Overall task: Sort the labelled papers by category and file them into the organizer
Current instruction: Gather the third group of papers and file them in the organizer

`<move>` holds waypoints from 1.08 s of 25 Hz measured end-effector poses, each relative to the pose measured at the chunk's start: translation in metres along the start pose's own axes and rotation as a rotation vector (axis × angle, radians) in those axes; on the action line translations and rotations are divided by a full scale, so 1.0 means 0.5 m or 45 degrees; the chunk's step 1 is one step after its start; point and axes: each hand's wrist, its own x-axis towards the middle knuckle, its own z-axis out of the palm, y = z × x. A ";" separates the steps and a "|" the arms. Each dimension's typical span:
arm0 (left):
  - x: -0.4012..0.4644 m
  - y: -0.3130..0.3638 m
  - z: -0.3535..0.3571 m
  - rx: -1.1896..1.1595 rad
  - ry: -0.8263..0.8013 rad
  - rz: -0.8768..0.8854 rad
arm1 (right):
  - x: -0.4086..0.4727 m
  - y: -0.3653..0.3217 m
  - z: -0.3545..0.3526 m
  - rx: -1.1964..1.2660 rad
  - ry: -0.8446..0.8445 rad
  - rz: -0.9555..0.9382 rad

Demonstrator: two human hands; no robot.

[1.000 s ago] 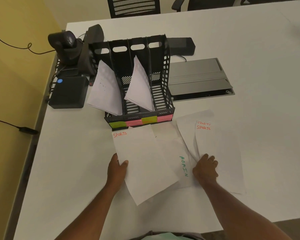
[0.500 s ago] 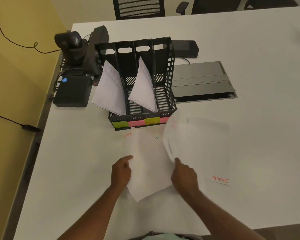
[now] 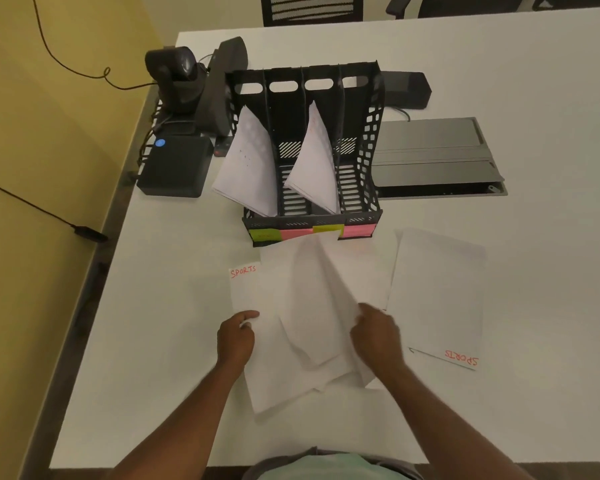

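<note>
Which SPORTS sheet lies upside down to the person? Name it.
The sheet on the right, lying apart from both hands; its red SPORTS label reads inverted at its near corner. The left sheet reads upright.

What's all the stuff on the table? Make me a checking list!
Surface: white table, papers spread near the front.
Job's things: black organizer with papers in two slots; SPORTS sheet under the pile; flipped SPORTS sheet to the right.
Clutter: camera, black box, grey hatch.
Grippers: left hand presses the pile; right hand pinches a lifted sheet.
Cables: black cable along the yellow wall.
Surroundings: chairs behind the table.
</note>
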 end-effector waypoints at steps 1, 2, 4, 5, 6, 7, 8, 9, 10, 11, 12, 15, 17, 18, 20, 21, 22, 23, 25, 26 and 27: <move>0.003 -0.001 -0.008 -0.008 0.026 -0.009 | 0.003 -0.005 -0.033 0.009 0.065 0.027; 0.006 -0.001 -0.015 -0.011 0.061 -0.014 | 0.006 -0.011 -0.066 0.010 0.111 0.028; 0.012 0.000 -0.028 -0.005 0.152 -0.033 | 0.010 -0.024 -0.116 0.000 0.173 -0.005; 0.016 0.001 -0.035 -0.004 0.200 -0.042 | 0.010 -0.032 -0.133 -0.024 0.188 -0.028; 0.017 0.004 -0.042 0.002 0.237 -0.047 | 0.010 -0.036 -0.143 -0.046 0.206 -0.046; 0.019 0.006 -0.050 0.012 0.265 -0.044 | 0.012 -0.037 -0.150 -0.059 0.227 -0.050; 0.021 0.009 -0.059 0.028 0.290 -0.037 | 0.016 -0.038 -0.154 -0.063 0.257 -0.048; 0.025 0.008 -0.071 0.039 0.313 -0.036 | 0.020 -0.035 -0.156 -0.065 0.283 -0.039; 0.030 0.006 -0.085 0.039 0.334 -0.027 | 0.024 -0.033 -0.157 -0.061 0.305 -0.035; 0.036 0.004 -0.100 0.025 0.337 -0.012 | 0.025 -0.032 -0.157 -0.052 0.318 -0.036; 0.039 0.003 -0.115 -0.008 0.323 0.008 | 0.024 -0.033 -0.154 -0.035 0.317 -0.042; 0.035 0.011 -0.162 -0.196 0.241 0.024 | 0.008 -0.050 -0.127 0.008 0.267 -0.116; 0.029 0.018 -0.187 -0.270 0.148 0.002 | -0.005 -0.063 -0.101 0.019 0.238 -0.161; 0.028 0.022 -0.198 -0.267 0.119 0.009 | -0.010 -0.069 -0.090 0.033 0.226 -0.175; 0.032 0.029 -0.223 -0.230 0.158 0.049 | -0.015 -0.076 -0.075 0.050 0.224 -0.178; 0.036 0.032 -0.238 -0.214 0.213 0.075 | -0.015 -0.076 -0.071 0.053 0.228 -0.174; 0.043 0.032 -0.255 -0.221 0.267 0.106 | -0.012 -0.074 -0.068 0.053 0.225 -0.165; 0.050 0.034 -0.273 -0.264 0.307 0.120 | -0.009 -0.071 -0.066 0.044 0.216 -0.156; 0.064 0.039 -0.305 -0.392 0.309 0.142 | -0.004 -0.066 -0.066 0.029 0.214 -0.166; 0.068 0.046 -0.314 -0.418 0.272 0.175 | -0.005 -0.067 -0.067 0.032 0.227 -0.182; 0.067 0.058 -0.312 -0.396 0.217 0.212 | -0.006 -0.071 -0.069 0.043 0.244 -0.193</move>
